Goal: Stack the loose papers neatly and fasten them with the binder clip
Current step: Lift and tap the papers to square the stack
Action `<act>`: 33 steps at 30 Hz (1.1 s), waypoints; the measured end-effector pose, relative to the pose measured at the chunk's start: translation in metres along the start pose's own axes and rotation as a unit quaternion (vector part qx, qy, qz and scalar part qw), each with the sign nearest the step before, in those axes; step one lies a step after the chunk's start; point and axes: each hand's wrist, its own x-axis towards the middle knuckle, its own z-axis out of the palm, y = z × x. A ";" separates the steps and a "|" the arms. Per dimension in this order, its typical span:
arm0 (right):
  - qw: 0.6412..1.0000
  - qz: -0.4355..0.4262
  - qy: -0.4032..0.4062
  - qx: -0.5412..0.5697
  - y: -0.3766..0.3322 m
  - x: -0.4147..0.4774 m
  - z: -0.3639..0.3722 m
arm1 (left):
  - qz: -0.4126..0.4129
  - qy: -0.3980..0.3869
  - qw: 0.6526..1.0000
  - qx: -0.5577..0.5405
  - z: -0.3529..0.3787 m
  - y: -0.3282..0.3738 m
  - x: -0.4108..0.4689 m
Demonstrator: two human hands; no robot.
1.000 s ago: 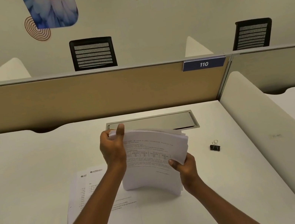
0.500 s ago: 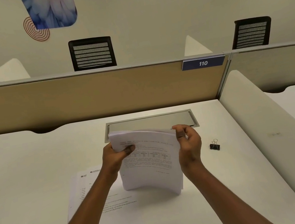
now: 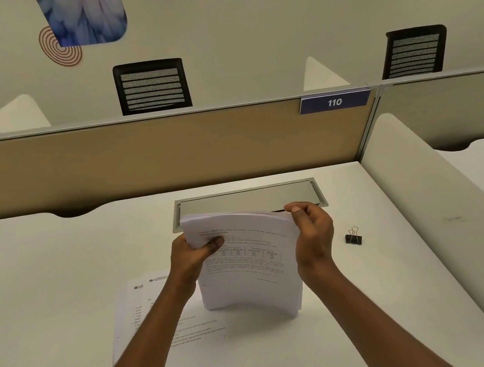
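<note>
As left hand [image 3: 187,258] and right hand [image 3: 313,235] fingers [image 3: 212,245] clamp the paper stack [image 3: 250,278], the binder clip [image 3: 353,237] lies apart.

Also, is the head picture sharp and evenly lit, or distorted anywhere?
Head view: soft, even light, no glare; a faint shadow on the desk under the paper stack. Wide-angle stretch makes the right chair lean. Binder clip is sharp; the stack's print unreadable.

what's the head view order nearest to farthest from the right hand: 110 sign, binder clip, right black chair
1. binder clip, on the desk right of the right hand
2. 110 sign, on the partition
3. right black chair, beyond the partition
</note>
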 end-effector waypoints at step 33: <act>0.986 0.098 -0.122 -0.059 0.092 -0.004 -0.036 | -0.088 -0.003 0.994 0.070 0.010 -0.053 -0.009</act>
